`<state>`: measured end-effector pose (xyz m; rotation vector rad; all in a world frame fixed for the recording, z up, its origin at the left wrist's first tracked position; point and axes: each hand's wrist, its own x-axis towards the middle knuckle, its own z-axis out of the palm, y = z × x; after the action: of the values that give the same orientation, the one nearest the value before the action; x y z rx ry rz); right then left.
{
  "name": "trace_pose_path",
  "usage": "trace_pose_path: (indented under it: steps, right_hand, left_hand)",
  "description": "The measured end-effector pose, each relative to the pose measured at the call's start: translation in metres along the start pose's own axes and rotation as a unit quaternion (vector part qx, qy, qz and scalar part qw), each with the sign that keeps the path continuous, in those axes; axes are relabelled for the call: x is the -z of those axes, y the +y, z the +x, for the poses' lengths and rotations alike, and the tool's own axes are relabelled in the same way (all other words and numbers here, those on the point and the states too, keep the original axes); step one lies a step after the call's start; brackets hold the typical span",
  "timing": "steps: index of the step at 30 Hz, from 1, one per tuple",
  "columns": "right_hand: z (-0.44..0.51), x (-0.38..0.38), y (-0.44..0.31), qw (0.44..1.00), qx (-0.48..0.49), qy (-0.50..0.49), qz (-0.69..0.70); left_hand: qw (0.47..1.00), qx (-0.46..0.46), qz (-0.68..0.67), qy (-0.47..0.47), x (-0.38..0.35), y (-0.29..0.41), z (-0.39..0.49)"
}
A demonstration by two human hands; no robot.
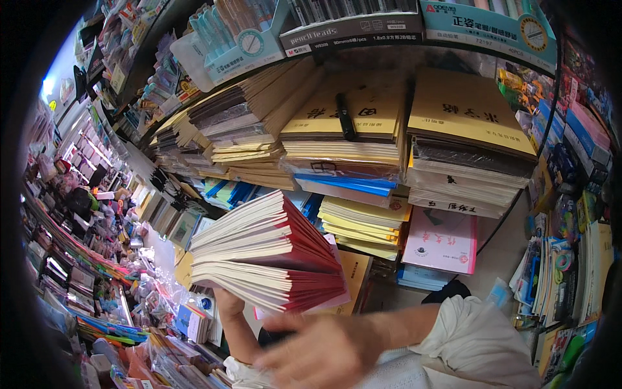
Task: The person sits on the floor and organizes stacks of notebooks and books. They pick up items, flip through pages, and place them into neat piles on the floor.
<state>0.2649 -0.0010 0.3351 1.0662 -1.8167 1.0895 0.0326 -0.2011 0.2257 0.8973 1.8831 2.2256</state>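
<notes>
My left hand [229,301] is under the left edge of a thick stack of thin booklets [243,243] with white page edges and dark red parts, and holds it up; its fingers are mostly hidden beneath. The booklets fan apart toward the left. In front of the stack, nearer my body, my right hand [316,350] is blurred, its fingers pointing left, and nothing shows in it. Beyond the stack, a black marker pen [345,116] lies on a pile of yellow-covered exercise books [311,127]. Another yellow-covered pile [466,121] stands to its right.
Boxes of pencil leads [354,34] and mechanical pencils [491,36] line the shelf above the piles. Lower down lie yellow booklets [362,226] and a pink-edged notebook [437,240]. Packed stationery [559,272] stands on the right; crowded goods [87,272] fill the left side.
</notes>
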Motion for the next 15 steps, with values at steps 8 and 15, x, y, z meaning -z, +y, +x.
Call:
trace_pose_path:
  steps: [8,15]
  right_hand:
    - [-0.048,0.032,0.063,0.906,-0.22,0.36,-0.002]
    - [-0.057,-0.004,0.09,0.926,-0.256,0.178,-0.213]
  left_hand:
    - [0.995,-0.033,-0.063,-0.072,0.002,-0.004,0.001]
    - [0.999,-0.016,-0.051,-0.003,0.006,-0.014,0.006]
